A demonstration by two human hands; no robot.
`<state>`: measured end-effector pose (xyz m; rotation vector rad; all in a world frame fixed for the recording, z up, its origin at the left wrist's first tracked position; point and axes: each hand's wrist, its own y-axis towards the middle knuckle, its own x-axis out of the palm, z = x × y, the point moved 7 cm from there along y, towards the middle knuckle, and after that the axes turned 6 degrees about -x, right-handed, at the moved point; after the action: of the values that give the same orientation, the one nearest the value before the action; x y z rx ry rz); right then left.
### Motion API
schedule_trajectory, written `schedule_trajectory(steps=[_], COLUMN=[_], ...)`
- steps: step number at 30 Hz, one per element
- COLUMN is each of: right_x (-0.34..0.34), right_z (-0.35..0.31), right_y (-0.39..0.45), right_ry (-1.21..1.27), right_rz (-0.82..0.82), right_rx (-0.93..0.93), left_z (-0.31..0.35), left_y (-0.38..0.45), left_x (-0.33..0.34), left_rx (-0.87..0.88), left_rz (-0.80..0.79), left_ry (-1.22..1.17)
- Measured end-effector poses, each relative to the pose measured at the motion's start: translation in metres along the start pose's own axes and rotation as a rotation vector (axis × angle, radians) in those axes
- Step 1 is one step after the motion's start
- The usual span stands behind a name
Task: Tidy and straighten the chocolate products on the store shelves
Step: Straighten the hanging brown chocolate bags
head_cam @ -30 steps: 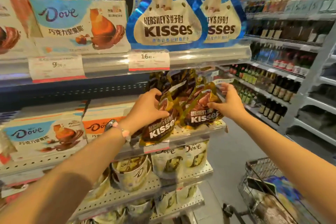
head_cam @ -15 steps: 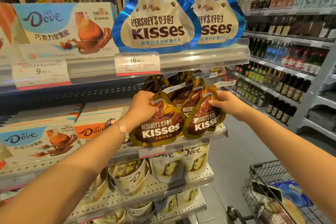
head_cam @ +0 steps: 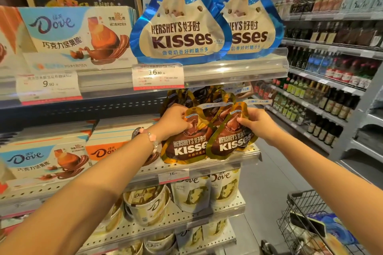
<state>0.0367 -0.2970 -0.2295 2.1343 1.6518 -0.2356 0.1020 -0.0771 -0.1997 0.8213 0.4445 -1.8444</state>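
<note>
Hershey's Kisses brown pouches, head view: two front pouches stand on the middle shelf (head_cam: pixel 244 158), just below the price tag (head_cam: pixel 158 76). Left pouch (head_cam: pixel 186 143) pinched near its top by left hand (head_cam: pixel 174 120); right pouch (head_cam: pixel 232 138) pinched by right hand (head_cam: pixel 257 122). Each grip sits above its pouch's label. Long axes near vertical, tips up, right pouch leaning right; fronts face outward.
</note>
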Motion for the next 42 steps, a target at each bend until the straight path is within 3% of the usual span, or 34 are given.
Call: schedule_trajectory(steps=[4, 8, 18, 31, 42], right_x=[-0.003, -0.003, 0.003, 0.005, 0.007], right_z=[-0.003, 0.0, 0.005, 0.005, -0.004], right_y=[-0.003, -0.006, -0.004, -0.006, -0.004], right_ry=[-0.001, -0.083, -0.104, -0.113, -0.222], right_rz=[-0.056, -0.166, -0.102, 0.047, -0.045], right_rx=[0.007, 0.061, 0.066, 0.007, 0.022], left_z=[-0.008, -0.016, -0.021, -0.023, -0.019], left_y=[-0.004, -0.008, -0.004, -0.009, -0.014], left_x=[0.003, 0.008, 0.006, 0.006, 0.003], left_rx=[-0.024, 0.012, 0.012, 0.083, 0.083], left_rz=[-0.111, -0.178, -0.05, -0.018, 0.017], left_ry=[-0.041, 0.174, 0.249, 0.106, 0.115])
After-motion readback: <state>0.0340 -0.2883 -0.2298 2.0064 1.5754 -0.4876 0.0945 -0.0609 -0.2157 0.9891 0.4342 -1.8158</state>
